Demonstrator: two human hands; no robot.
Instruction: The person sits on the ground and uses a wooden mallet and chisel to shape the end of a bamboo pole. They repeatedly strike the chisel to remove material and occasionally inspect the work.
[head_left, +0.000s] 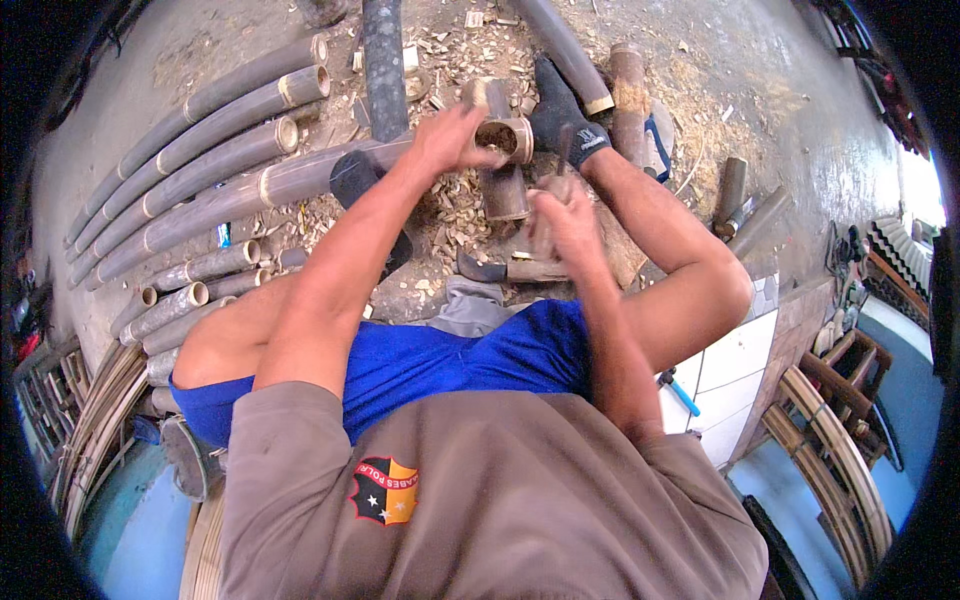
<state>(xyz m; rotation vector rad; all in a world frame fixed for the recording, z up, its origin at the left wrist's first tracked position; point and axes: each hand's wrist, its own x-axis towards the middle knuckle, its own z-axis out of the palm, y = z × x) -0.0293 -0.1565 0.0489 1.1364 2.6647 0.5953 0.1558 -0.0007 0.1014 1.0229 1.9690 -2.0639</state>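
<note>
A thick brown bamboo pole lies across from the left, and its open end faces right between my feet. My left hand is closed over the pole just behind that end, fingers reaching toward the rim. Close by on the right, my right hand is closed around a hand tool, blurred by motion, with a thin dark part pointing up. Short bamboo pieces lie under the pole's end. Nearer me rests a curved dark blade with a wooden handle.
Several long bamboo poles lie side by side at the left, with shorter lengths nearer me. Wood chips cover the floor. Another pole lies beyond my right foot. A blue-handled tool lies on white tiles at the right.
</note>
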